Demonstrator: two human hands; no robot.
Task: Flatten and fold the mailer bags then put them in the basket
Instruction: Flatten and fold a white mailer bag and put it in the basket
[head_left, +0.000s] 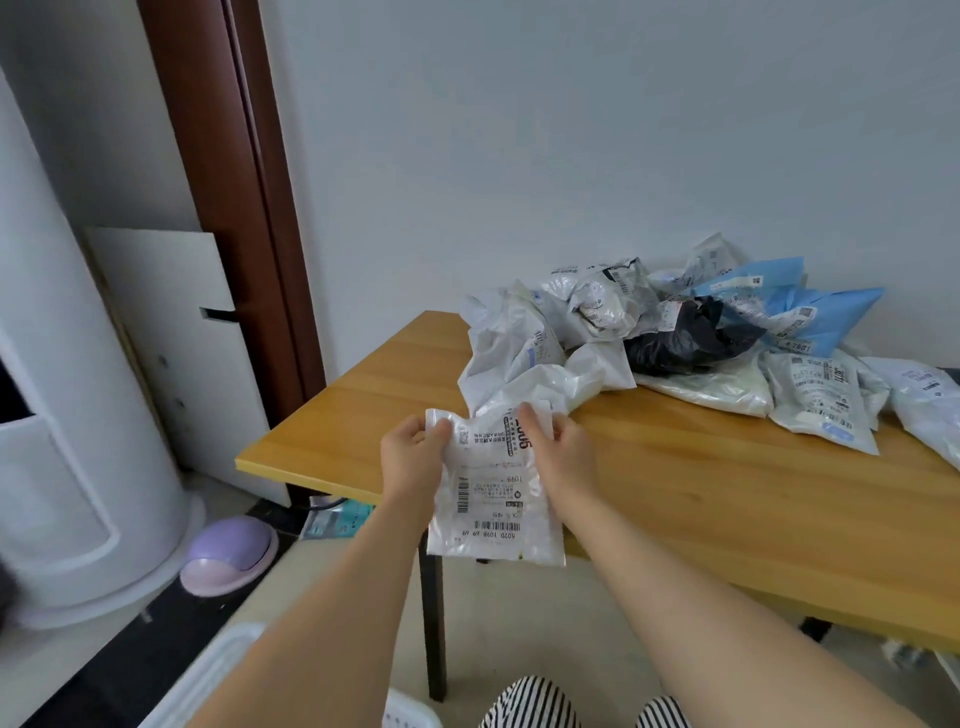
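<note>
A white mailer bag (493, 499) with a printed shipping label hangs in front of me over the wooden table's near left corner. My left hand (413, 457) grips its top left edge. My right hand (561, 452) pinches its top right edge. The bag looks fairly flat and hangs lengthwise downward. A heap of crumpled mailer bags (675, 338), white, blue and black, lies on the far side of the table (727, 509). The white plastic basket (208, 675) stands on the floor at the bottom left, its rim partly hidden by my left arm.
A white cylindrical appliance (67, 415) and a white board (182, 353) stand at the left by a brown door frame. A purple dome-shaped object (228, 553) lies on the floor beside the table leg (434, 623). My striped clothing (530, 704) shows at the bottom edge.
</note>
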